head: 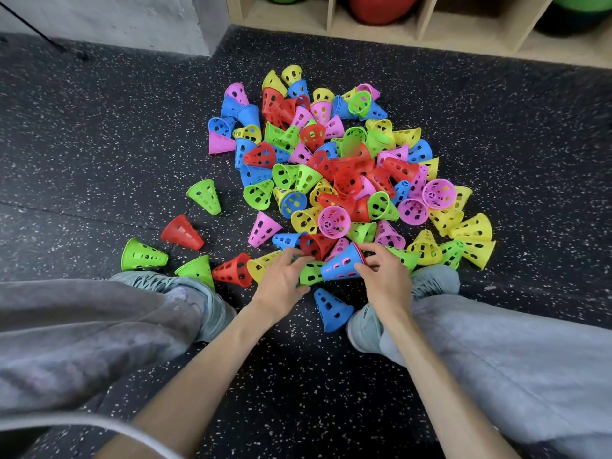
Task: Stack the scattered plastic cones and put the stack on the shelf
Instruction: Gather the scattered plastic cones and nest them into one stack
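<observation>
Right now the right hand point(384, 276) holds a blue cone point(342, 263) at its wide rim, fingers and thumb curled round the edge. A thin red line at that rim suggests a red cone nested inside, though I cannot be sure. The cone lies tilted, long axis running from the rim at the right hand up and left to its narrow tip, which points toward the pile point(334, 167). The left hand point(281, 276) rests just left of it, fingers spread and loosely bent over a red cone point(314, 245) at the pile's near edge; whether it has hold of that cone I cannot tell. That red cone is touching or nearly touching the blue one, so the left hand is nearer it. Next move, likely: fitting one onto the other along the blue cone's axis. The shelf point(397, 31) stands well beyond the pile, across the floor point(99, 144).
</observation>
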Available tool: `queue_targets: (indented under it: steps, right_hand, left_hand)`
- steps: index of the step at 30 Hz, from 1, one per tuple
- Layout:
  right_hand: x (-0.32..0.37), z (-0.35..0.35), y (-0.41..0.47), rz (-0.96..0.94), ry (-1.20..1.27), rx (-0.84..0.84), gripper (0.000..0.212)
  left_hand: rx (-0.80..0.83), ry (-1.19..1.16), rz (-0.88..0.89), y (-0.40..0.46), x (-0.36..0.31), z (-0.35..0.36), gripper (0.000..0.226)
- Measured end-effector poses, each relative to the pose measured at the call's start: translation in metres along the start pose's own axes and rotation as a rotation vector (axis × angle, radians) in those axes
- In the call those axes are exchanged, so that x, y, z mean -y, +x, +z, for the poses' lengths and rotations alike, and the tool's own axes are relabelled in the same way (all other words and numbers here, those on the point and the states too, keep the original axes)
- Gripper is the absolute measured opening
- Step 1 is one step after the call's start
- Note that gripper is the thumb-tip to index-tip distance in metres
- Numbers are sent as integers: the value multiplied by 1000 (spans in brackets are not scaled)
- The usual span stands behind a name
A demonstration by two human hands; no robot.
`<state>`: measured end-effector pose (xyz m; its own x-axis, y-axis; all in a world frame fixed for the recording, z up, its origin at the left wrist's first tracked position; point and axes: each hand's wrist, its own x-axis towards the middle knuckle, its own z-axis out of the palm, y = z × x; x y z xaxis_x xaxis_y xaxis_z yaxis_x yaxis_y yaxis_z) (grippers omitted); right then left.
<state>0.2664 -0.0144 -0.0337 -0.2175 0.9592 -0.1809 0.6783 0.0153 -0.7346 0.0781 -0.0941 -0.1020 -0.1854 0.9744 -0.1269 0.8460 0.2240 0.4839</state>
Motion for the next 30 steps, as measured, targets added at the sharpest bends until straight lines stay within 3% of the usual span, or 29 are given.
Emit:
queue_targets:
  steps: [9,15,25,28,30]
  right_hand:
    - [-3,4,-1,13,13,17,33]
    - [-3,1,-2,9,46,17,31]
    - [1,0,-3,7,71,-14,32]
    - [1,0,-4,4,79,-21,31]
    - [0,0,-5,0,86,-26,31]
  left_hand:
    - [-17,54,-53,-4,3,-5,56]
    - [-3,52,-116,-5,2,-1,76]
    - [-205,-452,-343,0,-15,-12,69]
    - [-275,-623,-375,-1,-23,-12,53]
    - [-324,-735,-374,-1,-28,-12,60]
